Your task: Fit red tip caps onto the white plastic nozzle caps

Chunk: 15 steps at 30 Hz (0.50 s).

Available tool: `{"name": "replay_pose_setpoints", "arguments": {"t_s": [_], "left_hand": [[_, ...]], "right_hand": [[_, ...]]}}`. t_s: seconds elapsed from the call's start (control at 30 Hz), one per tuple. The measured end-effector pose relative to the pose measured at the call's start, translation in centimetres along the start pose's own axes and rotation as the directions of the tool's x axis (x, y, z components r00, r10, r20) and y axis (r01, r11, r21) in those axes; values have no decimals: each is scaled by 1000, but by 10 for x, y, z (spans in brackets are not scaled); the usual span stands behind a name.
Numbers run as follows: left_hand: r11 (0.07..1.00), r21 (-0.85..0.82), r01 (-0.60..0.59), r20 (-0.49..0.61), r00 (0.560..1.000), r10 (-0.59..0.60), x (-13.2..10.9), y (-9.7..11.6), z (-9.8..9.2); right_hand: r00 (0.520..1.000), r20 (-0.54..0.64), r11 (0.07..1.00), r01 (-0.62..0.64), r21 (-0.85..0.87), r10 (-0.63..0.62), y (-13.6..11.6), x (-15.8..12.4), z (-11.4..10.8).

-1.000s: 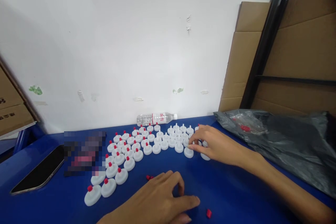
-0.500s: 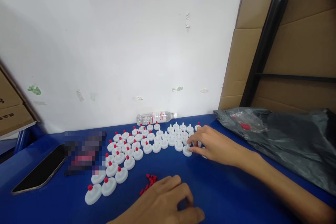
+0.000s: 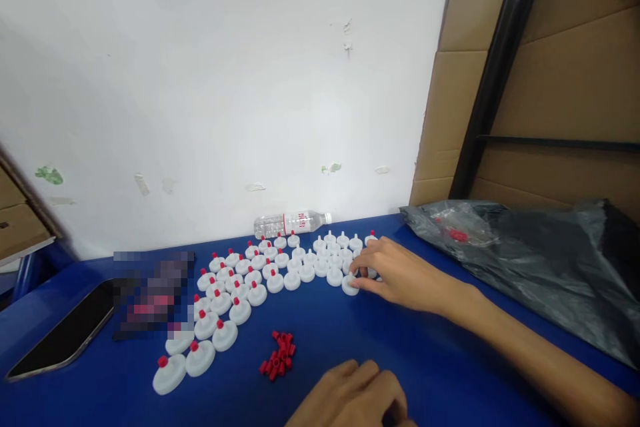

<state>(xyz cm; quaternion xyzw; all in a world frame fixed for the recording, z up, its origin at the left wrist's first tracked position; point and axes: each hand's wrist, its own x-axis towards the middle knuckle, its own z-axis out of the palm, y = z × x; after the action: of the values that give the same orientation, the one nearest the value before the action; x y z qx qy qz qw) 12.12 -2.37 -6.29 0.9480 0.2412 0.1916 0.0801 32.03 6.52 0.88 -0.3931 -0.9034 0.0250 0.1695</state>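
Many round white nozzle caps (image 3: 292, 280) stand in slanting rows on the blue table, nozzles up. Those on the left carry small red tips, while most on the right have bare white nozzles. My right hand (image 3: 385, 270) reaches over the right end, thumb and fingers closed on the nozzle of a front white cap (image 3: 351, 287), which rests on the table. A loose heap of small red tips (image 3: 280, 355) lies in front of the rows. To the right of the heap, at the bottom edge, my left hand (image 3: 355, 395) is curled; its fingertips are hidden.
Behind the caps a clear plastic bottle (image 3: 293, 223) lies against the wall. A phone (image 3: 70, 327) and a blurred-out item (image 3: 155, 293) are at the left. On the right is a dark plastic bag (image 3: 530, 273) with a clear bag (image 3: 465, 230) holding red pieces. Cardboard (image 3: 453, 100) leans behind.
My left hand has moved right and down, uncovering the red heap. My right hand stays at the same front white cap. The whole view has shifted slightly.
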Motion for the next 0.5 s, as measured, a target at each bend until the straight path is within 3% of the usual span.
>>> {"name": "replay_pose_setpoints", "arguments": {"t_s": [0.07,0.13,0.17,0.27,0.37,0.5], "left_hand": [[985,144,-99,-52,993,107,-2,-4,-20],[963,247,-108,-63,990,127,-3,-14,-43],[951,296,-89,-60,992,111,-4,-21,-54],[946,321,43,-203,979,24,-8,-52,-79],[942,307,137,-256,965,-57,-14,-76,-92],[942,279,184,-293,951,-99,-20,-82,-95]], "right_hand": [[999,-18,1000,27,-10,-28,1,1,4],[997,-32,997,68,-27,-69,0,2,7],[995,-47,995,92,-32,-93,-2,2,8],[985,-104,991,135,-2,-135,-12,1,8],[989,-125,989,92,112,-77,-21,-1,8],[987,-136,974,113,197,-87,-26,-3,11]]}}
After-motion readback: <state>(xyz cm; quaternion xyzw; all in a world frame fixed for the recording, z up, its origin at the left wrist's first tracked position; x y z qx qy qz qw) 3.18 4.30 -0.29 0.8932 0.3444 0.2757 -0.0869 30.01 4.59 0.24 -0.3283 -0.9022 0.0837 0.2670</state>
